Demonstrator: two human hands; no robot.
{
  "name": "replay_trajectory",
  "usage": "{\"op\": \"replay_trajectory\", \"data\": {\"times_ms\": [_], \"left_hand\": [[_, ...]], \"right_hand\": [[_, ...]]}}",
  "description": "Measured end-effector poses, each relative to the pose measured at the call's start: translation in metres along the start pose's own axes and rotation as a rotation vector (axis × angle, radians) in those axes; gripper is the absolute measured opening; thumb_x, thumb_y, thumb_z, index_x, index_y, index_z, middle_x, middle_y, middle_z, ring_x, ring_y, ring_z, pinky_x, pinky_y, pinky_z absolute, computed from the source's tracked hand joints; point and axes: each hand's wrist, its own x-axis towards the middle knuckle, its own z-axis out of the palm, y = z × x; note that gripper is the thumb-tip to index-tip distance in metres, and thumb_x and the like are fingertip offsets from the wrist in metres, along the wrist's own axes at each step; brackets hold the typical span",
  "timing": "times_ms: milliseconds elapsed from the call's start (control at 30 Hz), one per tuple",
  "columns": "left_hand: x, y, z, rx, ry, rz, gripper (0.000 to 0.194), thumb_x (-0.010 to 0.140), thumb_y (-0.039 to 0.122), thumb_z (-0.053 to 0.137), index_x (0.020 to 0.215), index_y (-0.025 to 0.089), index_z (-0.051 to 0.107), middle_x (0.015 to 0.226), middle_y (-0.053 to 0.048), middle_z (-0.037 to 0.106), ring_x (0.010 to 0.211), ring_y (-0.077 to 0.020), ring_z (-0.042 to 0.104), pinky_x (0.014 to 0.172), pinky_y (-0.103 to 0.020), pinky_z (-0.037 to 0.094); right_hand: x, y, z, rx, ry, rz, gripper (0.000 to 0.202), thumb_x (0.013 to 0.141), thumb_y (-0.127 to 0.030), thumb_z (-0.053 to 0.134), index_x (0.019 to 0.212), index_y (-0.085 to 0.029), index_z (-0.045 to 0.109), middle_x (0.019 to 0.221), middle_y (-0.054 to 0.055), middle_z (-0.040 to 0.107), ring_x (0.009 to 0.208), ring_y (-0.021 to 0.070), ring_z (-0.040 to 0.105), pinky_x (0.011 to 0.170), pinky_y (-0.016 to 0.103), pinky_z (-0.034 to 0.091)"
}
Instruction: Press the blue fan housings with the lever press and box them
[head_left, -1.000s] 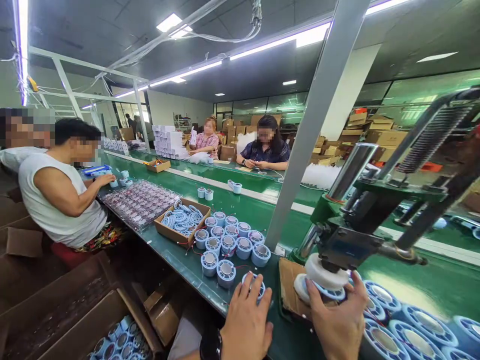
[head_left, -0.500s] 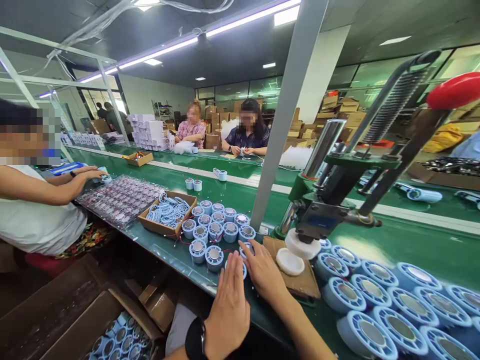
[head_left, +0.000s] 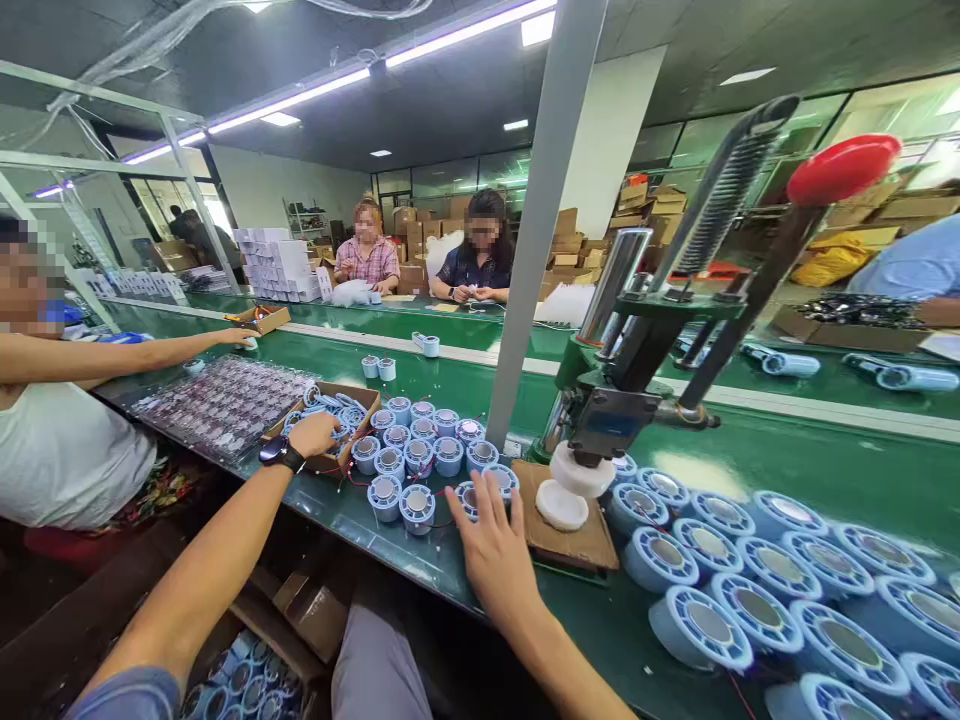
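Observation:
My left hand (head_left: 313,436), with a dark watch on the wrist, is at a cardboard box (head_left: 368,405) of light-blue plastic rings (head_left: 346,410). Its fingers point down among the rings and are mostly hidden, so I cannot tell whether they grip one. My right hand (head_left: 495,545) is open, fingers spread, by the near right end of a group of light-blue round housings with silver discs. Its fingertips are over or against a housing (head_left: 468,498); exact contact is unclear. More housings (head_left: 417,508) stand to the left, with thin red wires between them.
A hand press (head_left: 611,410) with a red-knobbed lever stands right of my right hand, above a white round fixture (head_left: 561,505). Many larger-looking housings (head_left: 705,625) crowd the right side. A metal post (head_left: 536,230) rises ahead. A co-worker's arm (head_left: 172,350) reaches across at left.
My left hand has moved left, away from my right hand, to the box of rings. My right hand's fingers have spread. The co-worker's arm at left has stretched farther across the bench.

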Motion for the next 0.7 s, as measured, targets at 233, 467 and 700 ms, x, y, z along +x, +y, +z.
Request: {"op": "replay_trajectory", "data": {"times_ms": [233,467,700], "left_hand": [[0.001,0.006,0.008,0.068,0.095,-0.022,0.019,0.093,0.031,0.065,0.093,0.012,0.065,0.097,-0.005,0.067,0.094,-0.0195,0.065,0.09,-0.041,0.054],[-0.028,0.016,-0.009,-0.05,0.529,-0.075,0.036,0.094,0.027,0.039,0.11,0.008,0.065,0.115,-0.019,0.068,0.102,-0.0281,0.064,0.094,-0.04,0.049],[-0.156,0.098,0.041,-0.706,0.51,0.144,0.028,0.087,0.042,0.061,0.104,0.021,0.07,0.094,-0.004,0.075,0.078,-0.0197,0.069,0.069,-0.026,0.055]], "right_hand": [[0.034,-0.046,0.005,0.131,-0.18,-0.153,0.036,0.098,-0.021,0.045,0.131,-0.021,0.06,0.134,0.016,0.058,0.132,0.032,0.05,0.111,0.064,0.034],[0.02,-0.043,-0.009,0.28,0.04,-0.399,0.018,0.098,-0.024,0.05,0.108,-0.025,0.065,0.13,0.009,0.059,0.131,0.0236,0.051,0.115,0.058,0.035],[-0.039,-0.023,-0.07,0.444,0.299,-0.226,0.024,0.09,-0.041,0.063,0.111,-0.03,0.065,0.11,0.005,0.061,0.106,0.0154,0.061,0.107,0.041,0.046]]}}
